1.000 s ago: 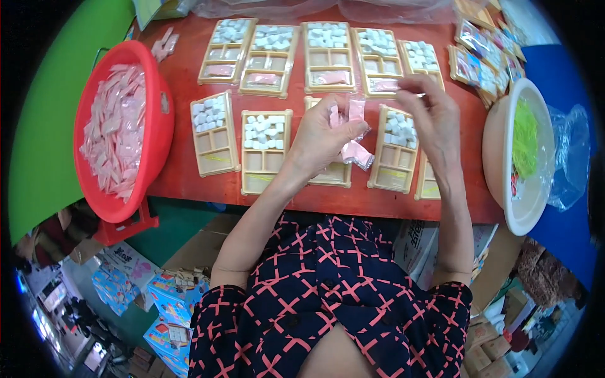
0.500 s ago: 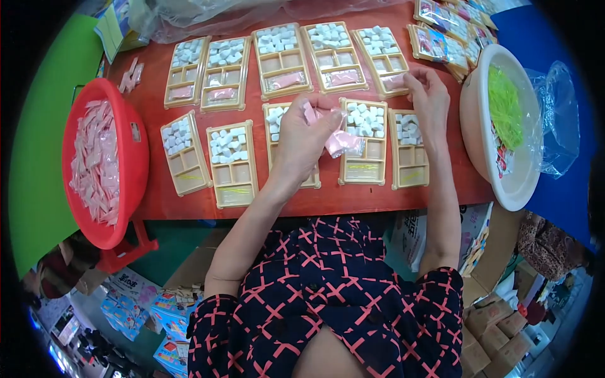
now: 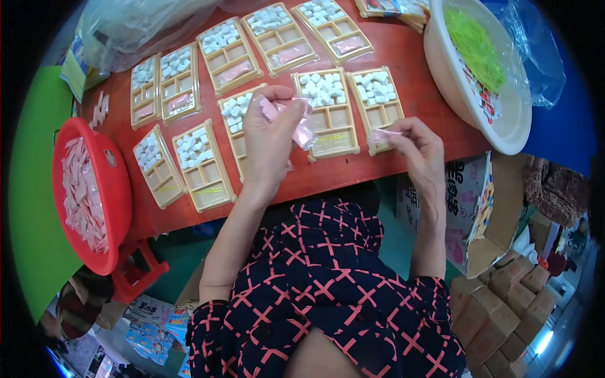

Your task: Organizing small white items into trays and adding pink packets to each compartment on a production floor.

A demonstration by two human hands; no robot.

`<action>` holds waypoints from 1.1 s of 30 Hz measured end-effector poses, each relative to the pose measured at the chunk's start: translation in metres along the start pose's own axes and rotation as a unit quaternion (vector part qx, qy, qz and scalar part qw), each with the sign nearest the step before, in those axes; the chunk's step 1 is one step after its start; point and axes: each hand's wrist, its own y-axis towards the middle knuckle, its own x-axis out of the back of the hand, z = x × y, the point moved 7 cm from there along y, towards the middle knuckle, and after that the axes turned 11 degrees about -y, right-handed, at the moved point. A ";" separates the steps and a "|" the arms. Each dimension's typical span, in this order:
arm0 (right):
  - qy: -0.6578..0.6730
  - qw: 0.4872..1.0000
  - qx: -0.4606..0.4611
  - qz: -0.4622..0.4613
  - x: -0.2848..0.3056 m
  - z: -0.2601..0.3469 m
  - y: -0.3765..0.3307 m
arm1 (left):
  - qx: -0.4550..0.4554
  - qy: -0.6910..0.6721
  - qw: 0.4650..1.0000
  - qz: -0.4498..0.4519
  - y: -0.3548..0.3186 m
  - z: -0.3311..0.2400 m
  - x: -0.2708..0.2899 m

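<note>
My left hand (image 3: pixel 268 142) is closed on several small pink sachets (image 3: pixel 304 133), above the near row of cream plastic trays. Between the thumb and fingers of my right hand (image 3: pixel 423 154) is a single pink sachet (image 3: pixel 382 135), at the lower compartment of the rightmost near tray (image 3: pixel 373 114). White cubes fill that tray's top section. The neighbouring tray (image 3: pixel 320 118) has white cubes and yellow-green strips in its bottom compartment. Part of another near tray is hidden behind my left hand. In the far row, a tray (image 3: pixel 217 62) holds cubes and a pink sachet, like those beside it.
A red basin (image 3: pixel 121 183) of pink sachets stands at the left, on a red stool (image 3: pixel 142 271). At the right, a white basin (image 3: pixel 441 69) holds yellow-green strips. Clear plastic sheeting (image 3: pixel 135 31) lies at the back. Cardboard boxes (image 3: pixel 510 296) are stacked below right.
My right hand has moved from the far row's rightmost tray to the near row's rightmost tray, now with a sachet in its fingers. The whole view has turned.
</note>
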 end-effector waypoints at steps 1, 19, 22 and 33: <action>-0.051 0.998 0.011 -0.023 0.014 -0.016 -0.001 | 0.049 -0.010 0.999 0.000 -0.002 0.006 0.003; -0.125 0.975 0.139 -0.121 -0.003 0.007 0.004 | 0.165 0.034 0.983 0.067 -0.039 0.033 -0.006; 0.041 0.994 0.053 0.082 -0.057 0.007 -0.005 | 0.165 0.040 0.980 0.108 -0.043 0.036 -0.009; -0.215 0.961 0.098 -0.144 -0.051 0.010 -0.006 | 0.023 0.000 1.000 -0.019 -0.039 0.007 0.040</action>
